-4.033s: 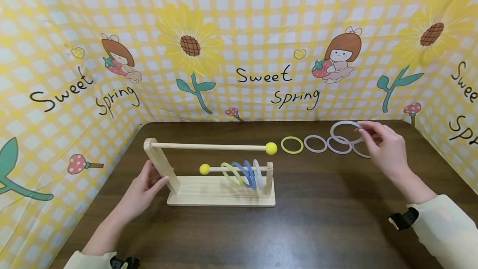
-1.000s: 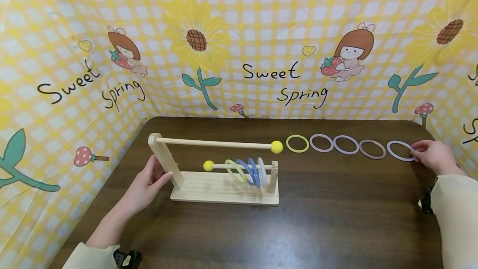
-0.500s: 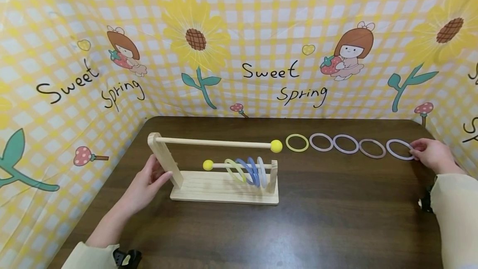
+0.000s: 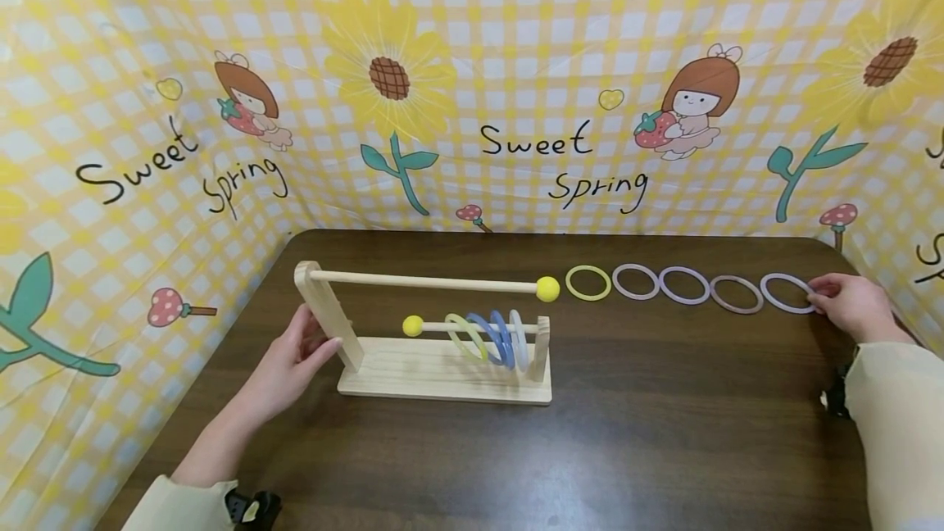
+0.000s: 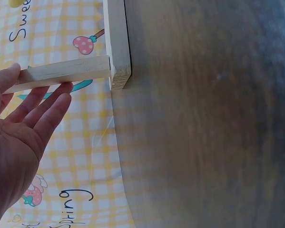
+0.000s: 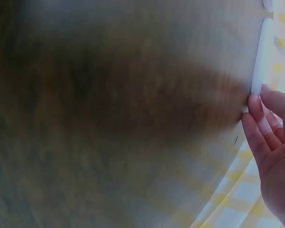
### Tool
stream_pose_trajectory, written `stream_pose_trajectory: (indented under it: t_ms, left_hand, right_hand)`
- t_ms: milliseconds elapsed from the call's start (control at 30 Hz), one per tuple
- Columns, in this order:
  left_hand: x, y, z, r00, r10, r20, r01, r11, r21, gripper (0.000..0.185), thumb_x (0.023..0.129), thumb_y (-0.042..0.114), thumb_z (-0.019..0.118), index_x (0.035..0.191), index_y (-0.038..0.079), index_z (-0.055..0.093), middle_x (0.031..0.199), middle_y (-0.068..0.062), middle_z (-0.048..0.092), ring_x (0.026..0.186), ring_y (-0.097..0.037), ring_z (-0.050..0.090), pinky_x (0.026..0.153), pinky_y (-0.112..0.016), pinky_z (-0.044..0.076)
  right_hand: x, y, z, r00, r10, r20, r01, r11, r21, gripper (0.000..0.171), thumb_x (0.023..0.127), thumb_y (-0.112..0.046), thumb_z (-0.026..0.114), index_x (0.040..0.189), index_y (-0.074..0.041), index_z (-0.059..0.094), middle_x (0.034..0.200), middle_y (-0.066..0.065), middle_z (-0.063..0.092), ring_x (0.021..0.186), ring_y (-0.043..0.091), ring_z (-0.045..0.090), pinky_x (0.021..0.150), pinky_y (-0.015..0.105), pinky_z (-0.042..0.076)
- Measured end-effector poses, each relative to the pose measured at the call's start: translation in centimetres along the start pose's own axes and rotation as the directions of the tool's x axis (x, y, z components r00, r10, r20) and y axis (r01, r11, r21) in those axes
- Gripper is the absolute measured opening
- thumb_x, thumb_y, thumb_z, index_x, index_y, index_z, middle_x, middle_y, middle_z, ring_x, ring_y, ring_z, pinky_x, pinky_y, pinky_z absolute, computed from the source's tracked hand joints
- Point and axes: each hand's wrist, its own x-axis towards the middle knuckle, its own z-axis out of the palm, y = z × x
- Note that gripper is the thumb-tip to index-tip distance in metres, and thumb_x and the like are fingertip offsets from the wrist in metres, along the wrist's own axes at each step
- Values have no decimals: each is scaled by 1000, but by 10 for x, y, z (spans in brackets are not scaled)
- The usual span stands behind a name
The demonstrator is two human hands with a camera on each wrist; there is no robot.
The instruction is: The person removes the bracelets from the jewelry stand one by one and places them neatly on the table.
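Note:
A wooden rack [image 4: 442,382] stands left of centre on the dark table. Its upper rod [image 4: 428,279] is bare. Its lower rod carries several rings [image 4: 492,340], one yellow-green, two blue and one pale. My left hand [image 4: 313,344] rests with straight fingers [image 5: 47,114] against the rack's tall left post [image 5: 66,72]. To the right of the rack, several rings lie flat in a row, from a yellow ring [image 4: 569,283] to a pale ring [image 4: 785,275] at the far right. My right hand [image 4: 824,295] touches that pale ring's [image 6: 260,57] right rim with its fingertips [image 6: 252,107].
A yellow checked cloth [image 4: 472,88] printed with sunflowers walls in the table at the back and both sides. The table's right edge [image 4: 878,301] lies just beyond my right hand. Bare dark wood [image 4: 664,433] stretches in front of the rack and the ring row.
Four seconds ago my right hand lifted a pale ring off an overlapping pile; now the rings lie in a spaced row with that ring at the right end. Both hands have hardly moved in the last second.

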Motion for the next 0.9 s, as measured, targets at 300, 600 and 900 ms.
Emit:
stream_pose_trajectory:
  t_ms: [300,600,900]
  left_hand:
    - [0,-2,1,1000,4,1,-4,1000,-4,43,96,-4,56,133,-5,36,118,-24,61,105,-12,59,85,-11,45]
    - [-1,-1,0,1000,13,-4,-13,1000,-10,43,96,-5,56,133,-5,36,118,-26,61,106,-3,57,86,-11,44]
    - [0,-1,1,1000,1,-6,-1,1000,-1,42,96,-4,57,132,-5,36,117,-25,61,105,-7,59,85,-11,45]
  right_hand:
    - [-2,-1,3,997,76,-33,-75,996,41,23,93,2,61,102,22,52,72,21,63,58,16,56,50,27,41]
    - [-2,-19,-3,995,-10,-99,17,998,66,27,96,-6,61,112,16,56,84,27,65,61,5,53,49,25,42]
    - [-16,-60,-3,988,-77,-137,108,967,232,31,98,-11,60,120,10,56,82,-4,68,63,-12,55,50,19,46]
